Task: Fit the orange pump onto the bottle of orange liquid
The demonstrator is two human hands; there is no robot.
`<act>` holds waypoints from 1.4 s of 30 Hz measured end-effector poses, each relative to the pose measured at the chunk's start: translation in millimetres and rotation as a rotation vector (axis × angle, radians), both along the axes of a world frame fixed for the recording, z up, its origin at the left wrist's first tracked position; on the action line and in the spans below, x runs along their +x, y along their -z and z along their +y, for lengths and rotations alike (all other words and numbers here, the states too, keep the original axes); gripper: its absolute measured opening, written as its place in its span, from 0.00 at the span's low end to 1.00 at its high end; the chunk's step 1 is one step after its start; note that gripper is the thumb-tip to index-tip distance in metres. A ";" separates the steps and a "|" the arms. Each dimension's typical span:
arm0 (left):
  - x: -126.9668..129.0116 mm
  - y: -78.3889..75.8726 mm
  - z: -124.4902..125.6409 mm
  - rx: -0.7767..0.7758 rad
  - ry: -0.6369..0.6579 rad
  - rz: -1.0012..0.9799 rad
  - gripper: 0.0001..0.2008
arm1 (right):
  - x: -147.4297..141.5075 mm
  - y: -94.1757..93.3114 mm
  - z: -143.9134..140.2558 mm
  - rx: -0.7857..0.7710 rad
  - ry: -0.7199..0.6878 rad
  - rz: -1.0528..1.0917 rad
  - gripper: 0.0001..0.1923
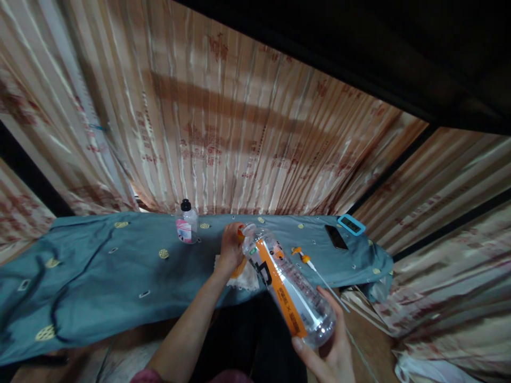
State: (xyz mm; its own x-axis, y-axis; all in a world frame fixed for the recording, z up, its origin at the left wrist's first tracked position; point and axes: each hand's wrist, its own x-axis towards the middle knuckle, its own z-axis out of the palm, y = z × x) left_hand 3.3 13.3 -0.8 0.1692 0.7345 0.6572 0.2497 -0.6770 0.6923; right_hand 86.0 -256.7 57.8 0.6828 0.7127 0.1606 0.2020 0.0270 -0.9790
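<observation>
A: Above a teal cloth (120,276), the right hand (331,351) is wrapped round the base of a big clear bottle (289,284) with an orange label, tilted neck-first toward the left hand (230,250).

B: And the left?

A: Closed at the open neck, on an orange piece (likely the cap (240,232)). The bottle looks empty, so light, thin-walled and slick; the labelled middle seems the surest hold.
</observation>
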 end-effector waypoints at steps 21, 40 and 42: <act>-0.9 0.0 -0.7 0.026 -0.011 0.019 0.04 | -4.0 -4.1 0.3 0.003 0.028 -0.049 0.46; 1.2 3.5 1.2 0.002 -0.004 -0.006 0.03 | -4.4 -2.3 1.3 -0.003 0.051 -0.084 0.45; 2.1 3.9 1.5 0.002 -0.009 -0.018 0.02 | -4.5 -2.2 1.5 0.000 0.048 -0.074 0.45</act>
